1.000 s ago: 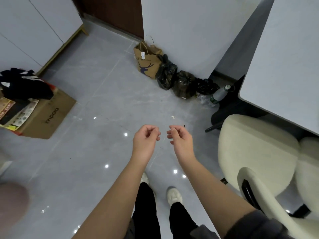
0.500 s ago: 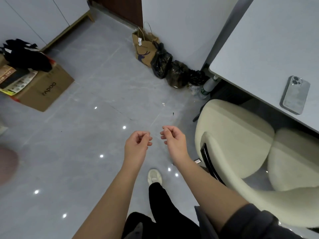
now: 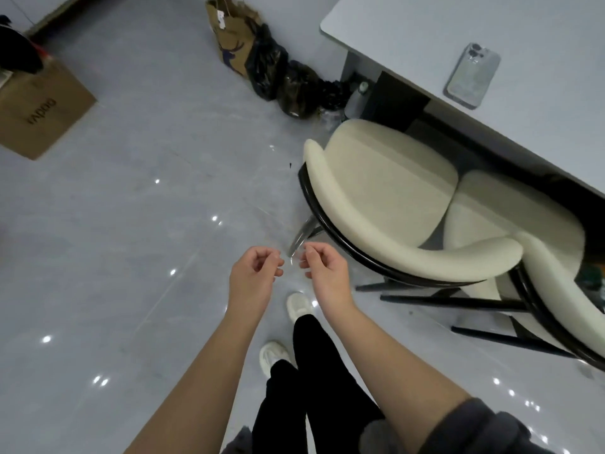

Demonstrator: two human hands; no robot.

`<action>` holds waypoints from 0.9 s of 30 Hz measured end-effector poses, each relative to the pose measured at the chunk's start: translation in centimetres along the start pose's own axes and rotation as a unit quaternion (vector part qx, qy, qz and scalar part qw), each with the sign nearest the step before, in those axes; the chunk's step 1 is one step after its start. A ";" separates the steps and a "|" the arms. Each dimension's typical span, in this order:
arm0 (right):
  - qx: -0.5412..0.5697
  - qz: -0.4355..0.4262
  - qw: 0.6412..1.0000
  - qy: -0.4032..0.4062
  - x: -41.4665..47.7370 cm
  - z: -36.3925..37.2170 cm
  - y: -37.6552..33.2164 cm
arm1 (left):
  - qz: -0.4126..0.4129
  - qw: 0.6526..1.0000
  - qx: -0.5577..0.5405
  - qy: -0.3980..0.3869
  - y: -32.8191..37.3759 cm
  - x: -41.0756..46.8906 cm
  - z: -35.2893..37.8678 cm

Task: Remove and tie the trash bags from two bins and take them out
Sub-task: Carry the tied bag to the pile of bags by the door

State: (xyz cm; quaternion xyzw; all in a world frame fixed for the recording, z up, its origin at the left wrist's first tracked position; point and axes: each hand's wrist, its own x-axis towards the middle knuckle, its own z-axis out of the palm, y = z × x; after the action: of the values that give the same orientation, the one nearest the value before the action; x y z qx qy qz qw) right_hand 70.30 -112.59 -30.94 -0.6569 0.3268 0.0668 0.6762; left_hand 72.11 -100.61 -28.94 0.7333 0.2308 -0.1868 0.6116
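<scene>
Several filled black trash bags (image 3: 265, 65) lie on the grey floor against the wall at the top centre, next to a brown paper bag (image 3: 233, 39). My left hand (image 3: 253, 278) and my right hand (image 3: 324, 273) are held side by side in front of me, well short of the bags. Both hands have loosely curled fingers and hold nothing. My legs and white shoes show below them. No bin is in view.
A cream chair (image 3: 386, 185) stands close on my right, a second one beside it, both tucked at a grey table (image 3: 409, 34) with a phone (image 3: 473, 75) on it. A plastic bottle (image 3: 357, 98) lies by the bags. A cardboard box (image 3: 42, 106) sits far left.
I have stepped forward and turned right. The bags, chair and table have drawn nearer and the box has slid to the left edge. My hands keep the same empty pose.
</scene>
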 end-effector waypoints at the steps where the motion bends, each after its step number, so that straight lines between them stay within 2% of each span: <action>1: 0.003 0.003 1.000 0.005 -0.7 -1.6 0.4 | -0.003 1.000 0.002 -0.006 -0.5 -1.2 1.1; 8: -0.008 0.016 1.000 0.001 -2.6 -13.3 3.2 | -0.002 1.000 0.015 -0.003 -2.9 -7.3 10.6; 18: -0.045 0.032 0.998 -0.008 -2.6 -33.0 8.7 | -0.041 0.999 0.003 -0.002 -9.5 -15.9 28.4; 27: -0.037 0.020 0.999 -0.021 -3.9 -43.9 14.7 | 0.008 0.999 0.044 -0.021 -14.2 -22.0 38.8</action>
State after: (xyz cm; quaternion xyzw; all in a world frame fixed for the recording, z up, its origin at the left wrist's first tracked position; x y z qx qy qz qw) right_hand 44.04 -150.34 -37.97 -0.6733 0.3227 0.1061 0.6567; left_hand 46.22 -139.13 -35.30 0.7573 0.2037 -0.2076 0.5847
